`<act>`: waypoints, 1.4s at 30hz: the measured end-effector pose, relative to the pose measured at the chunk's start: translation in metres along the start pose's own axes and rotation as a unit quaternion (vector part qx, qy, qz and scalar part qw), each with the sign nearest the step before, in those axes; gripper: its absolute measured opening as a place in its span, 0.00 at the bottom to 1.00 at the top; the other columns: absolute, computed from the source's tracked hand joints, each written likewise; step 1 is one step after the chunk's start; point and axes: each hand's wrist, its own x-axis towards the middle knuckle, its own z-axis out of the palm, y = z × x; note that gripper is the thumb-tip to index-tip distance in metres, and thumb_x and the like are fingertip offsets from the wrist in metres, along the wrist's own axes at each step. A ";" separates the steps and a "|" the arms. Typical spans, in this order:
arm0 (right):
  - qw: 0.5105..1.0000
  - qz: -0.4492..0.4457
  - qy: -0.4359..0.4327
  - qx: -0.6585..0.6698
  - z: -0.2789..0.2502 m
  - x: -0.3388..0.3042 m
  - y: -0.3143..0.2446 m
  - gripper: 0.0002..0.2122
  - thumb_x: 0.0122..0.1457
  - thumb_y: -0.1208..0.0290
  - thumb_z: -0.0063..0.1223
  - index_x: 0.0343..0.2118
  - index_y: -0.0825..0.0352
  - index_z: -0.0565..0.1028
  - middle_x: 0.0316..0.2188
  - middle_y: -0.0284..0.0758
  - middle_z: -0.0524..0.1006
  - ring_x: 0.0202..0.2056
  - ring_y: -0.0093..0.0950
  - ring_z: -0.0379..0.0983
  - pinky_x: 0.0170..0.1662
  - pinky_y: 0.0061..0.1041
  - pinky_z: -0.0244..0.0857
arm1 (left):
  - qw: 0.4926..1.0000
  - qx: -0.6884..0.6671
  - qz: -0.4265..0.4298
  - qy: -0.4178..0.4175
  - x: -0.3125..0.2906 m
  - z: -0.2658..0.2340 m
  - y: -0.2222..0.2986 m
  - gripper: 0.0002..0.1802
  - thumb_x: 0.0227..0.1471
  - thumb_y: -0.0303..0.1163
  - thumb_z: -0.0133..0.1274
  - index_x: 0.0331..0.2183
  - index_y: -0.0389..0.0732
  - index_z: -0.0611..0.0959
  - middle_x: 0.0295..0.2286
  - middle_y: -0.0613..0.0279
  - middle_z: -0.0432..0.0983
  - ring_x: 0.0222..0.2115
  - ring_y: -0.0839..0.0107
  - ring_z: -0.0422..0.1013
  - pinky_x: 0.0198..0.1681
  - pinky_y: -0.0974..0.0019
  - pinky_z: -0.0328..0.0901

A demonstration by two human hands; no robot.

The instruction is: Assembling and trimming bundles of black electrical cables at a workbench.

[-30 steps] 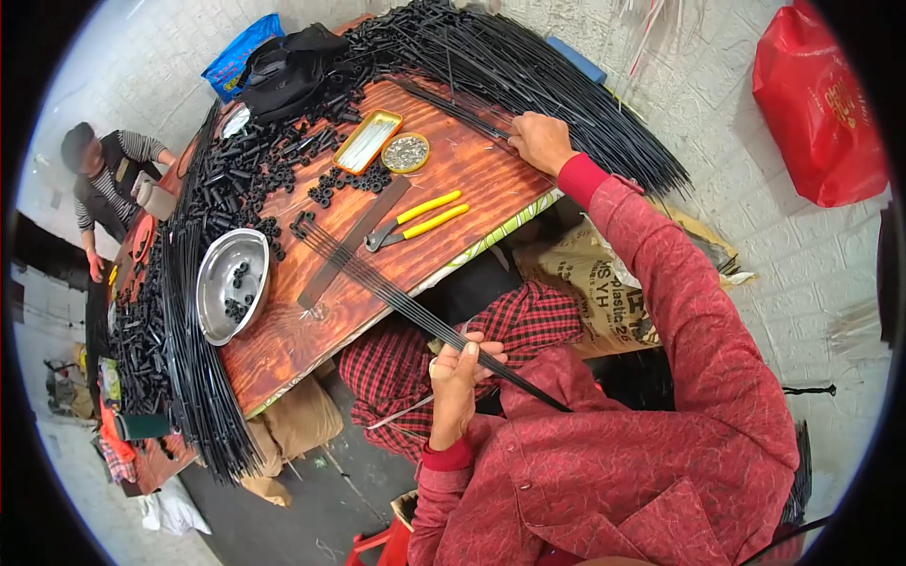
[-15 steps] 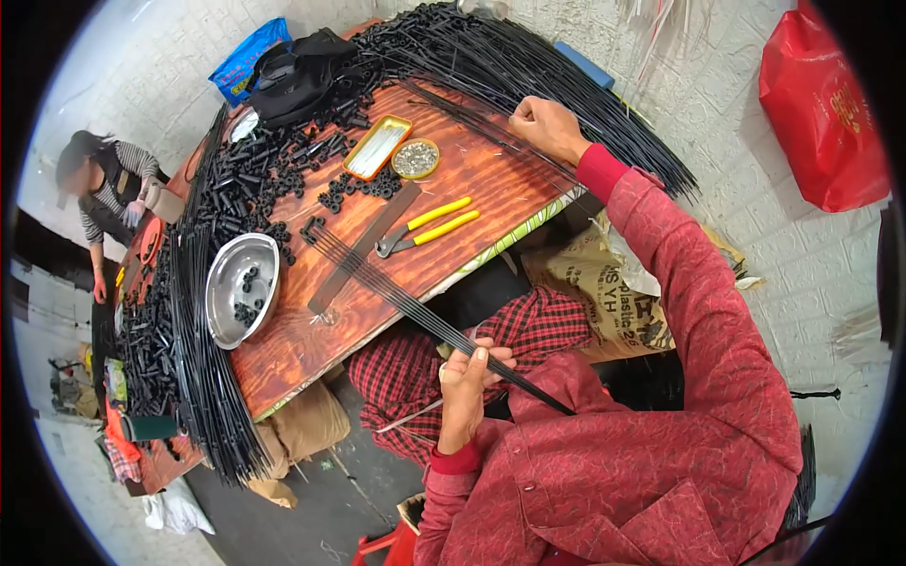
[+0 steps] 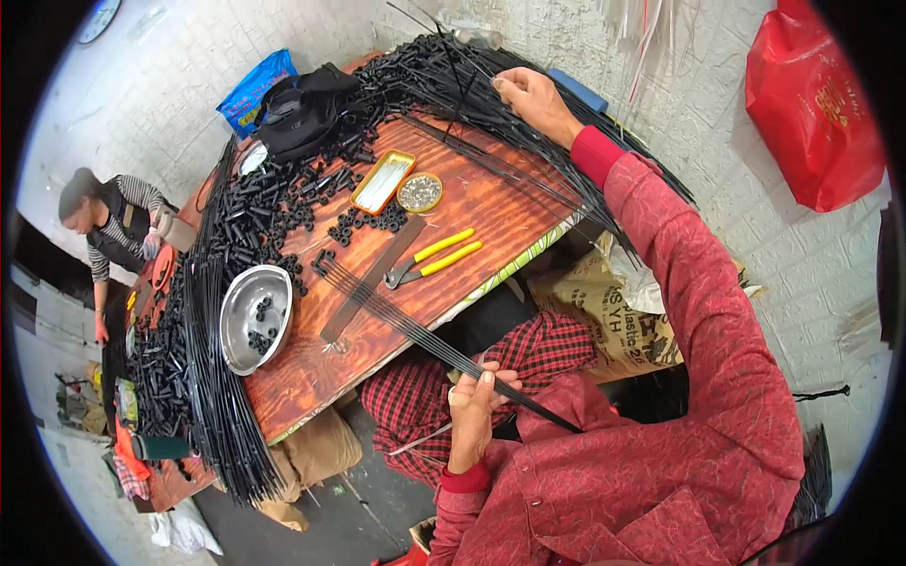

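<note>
The left hand (image 3: 475, 406) is holding a rod bundle (image 3: 415, 330) of thin black rods, its grip pressing them between the thumb and the fingers beneath. The bundle is running through this grip near its rear portion: the longer length is extending forward over the edge of the bench (image 3: 302, 363), and the shorter tail is reaching back across the lap to the red jacket (image 3: 604, 472). The small black heads at the far ends are lying well apart from the grip, close to loose black fittings. Along its way the bundle is crossing a flat dark strip (image 3: 392, 248); yellow-handled pliers (image 3: 434, 259) are lying just beside it, and a metal bowl (image 3: 241, 311) containing black rings is standing on its left.

The right hand (image 3: 538, 102) is hovering over the rod pile (image 3: 420, 61) at the back of the bench, its grip closing thumb against fingers and apparently pinching slender black rods, which are slanting up beyond the fingertips; their count cannot be told. A co-worker (image 3: 113, 222) is standing at the far left.
</note>
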 end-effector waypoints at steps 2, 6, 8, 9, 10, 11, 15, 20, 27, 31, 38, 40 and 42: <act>1.000 0.006 -0.016 -0.006 -0.001 0.020 -0.002 0.15 0.61 0.60 0.52 0.38 0.70 0.77 0.25 0.29 0.76 0.26 0.19 0.70 0.32 0.22 0.66 | 1.000 -0.004 -0.001 -0.002 0.000 0.000 0.000 0.15 0.61 0.35 0.52 0.45 0.34 0.75 0.36 0.49 0.80 0.34 0.60 0.79 0.39 0.61 0.75; 0.998 0.010 -0.017 0.057 -0.004 0.026 -0.030 0.14 0.62 0.63 0.51 0.37 0.71 0.79 0.23 0.25 0.73 0.24 0.14 0.66 0.28 0.16 0.62 | 1.000 -0.004 0.001 -0.005 -0.001 -0.003 -0.003 0.16 0.60 0.36 0.53 0.44 0.34 0.75 0.35 0.48 0.79 0.34 0.60 0.79 0.39 0.61 0.75; 0.991 -0.012 -0.033 0.131 -0.012 0.021 -0.050 0.14 0.65 0.65 0.48 0.41 0.72 0.77 0.22 0.22 0.69 0.24 0.12 0.63 0.27 0.13 0.59 | 1.000 0.001 0.005 -0.007 -0.004 -0.002 -0.001 0.17 0.60 0.37 0.53 0.44 0.34 0.75 0.35 0.48 0.79 0.34 0.60 0.79 0.39 0.61 0.75; 0.991 -0.011 -0.034 0.128 -0.018 0.015 -0.055 0.14 0.65 0.65 0.48 0.41 0.72 0.77 0.22 0.22 0.69 0.24 0.12 0.63 0.27 0.13 0.59 | 1.000 0.008 0.009 -0.011 -0.006 -0.002 -0.001 0.17 0.60 0.37 0.54 0.44 0.34 0.75 0.35 0.48 0.79 0.34 0.60 0.79 0.39 0.61 0.75; 0.986 -0.018 -0.049 0.156 -0.022 0.002 -0.072 0.14 0.65 0.65 0.48 0.42 0.72 0.76 0.22 0.22 0.69 0.24 0.12 0.63 0.27 0.12 0.58 | 1.000 0.011 0.009 -0.007 -0.007 -0.002 0.000 0.17 0.60 0.37 0.53 0.44 0.33 0.75 0.35 0.48 0.80 0.34 0.60 0.79 0.39 0.61 0.75; 0.980 -0.024 -0.067 0.185 -0.024 -0.011 -0.086 0.14 0.65 0.65 0.48 0.43 0.73 0.76 0.23 0.21 0.69 0.24 0.12 0.62 0.27 0.12 0.58 | 1.000 0.007 0.009 -0.006 -0.008 -0.004 -0.001 0.17 0.60 0.37 0.53 0.44 0.33 0.75 0.35 0.48 0.80 0.34 0.60 0.79 0.39 0.61 0.75; 0.967 0.025 -0.137 0.214 -0.052 -0.066 -0.118 0.13 0.65 0.66 0.48 0.42 0.73 0.74 0.24 0.22 0.65 0.22 0.11 0.57 0.26 0.11 0.53 | 1.000 0.023 0.014 -0.012 -0.007 -0.006 -0.001 0.15 0.61 0.35 0.52 0.43 0.33 0.75 0.34 0.49 0.80 0.33 0.63 0.78 0.39 0.63 0.74; 0.946 0.065 -0.207 0.243 -0.066 -0.139 -0.161 0.13 0.66 0.65 0.47 0.41 0.73 0.72 0.21 0.21 0.61 0.22 0.10 0.54 0.25 0.12 0.49 | 0.999 0.034 0.040 -0.012 -0.010 -0.008 0.004 0.17 0.61 0.37 0.51 0.43 0.31 0.76 0.32 0.50 0.80 0.32 0.66 0.78 0.39 0.64 0.74; 0.923 0.140 -0.308 0.182 -0.055 -0.220 -0.166 0.13 0.63 0.61 0.51 0.34 0.68 0.72 0.20 0.25 0.69 0.16 0.11 0.57 0.19 0.14 0.49 | 0.999 0.029 0.042 -0.019 -0.013 -0.015 0.005 0.19 0.61 0.39 0.52 0.44 0.33 0.74 0.34 0.49 0.79 0.31 0.63 0.78 0.37 0.63 0.74; 0.889 0.151 -0.387 0.192 -0.024 -0.254 -0.140 0.13 0.65 0.64 0.47 0.33 0.71 0.74 0.18 0.26 0.69 0.17 0.13 0.61 0.21 0.13 0.54 | 0.998 0.058 0.031 -0.002 -0.016 -0.016 0.005 0.19 0.61 0.40 0.52 0.43 0.33 0.74 0.34 0.47 0.80 0.32 0.62 0.78 0.36 0.62 0.74; 0.852 0.209 -0.382 0.291 -0.023 -0.250 -0.134 0.13 0.64 0.61 0.51 0.31 0.68 0.72 0.18 0.25 0.66 0.17 0.12 0.57 0.22 0.12 0.51 | 0.996 0.077 0.042 -0.024 -0.014 -0.025 0.004 0.20 0.61 0.41 0.51 0.44 0.32 0.74 0.34 0.49 0.81 0.32 0.64 0.79 0.39 0.63 0.73; 0.846 0.224 -0.385 0.292 -0.033 -0.251 -0.137 0.13 0.63 0.60 0.52 0.32 0.67 0.71 0.18 0.25 0.65 0.17 0.12 0.56 0.20 0.13 0.50 | 0.996 0.069 0.049 -0.023 -0.013 -0.023 0.004 0.19 0.61 0.40 0.51 0.44 0.32 0.75 0.35 0.48 0.81 0.33 0.64 0.79 0.40 0.63 0.73; 0.849 0.222 -0.361 0.316 -0.044 -0.251 -0.140 0.13 0.63 0.60 0.53 0.31 0.67 0.70 0.18 0.25 0.64 0.16 0.11 0.55 0.19 0.13 0.49 | 0.997 0.064 0.035 -0.012 -0.015 -0.024 0.003 0.18 0.60 0.39 0.52 0.43 0.32 0.75 0.35 0.48 0.81 0.33 0.63 0.78 0.41 0.62 0.72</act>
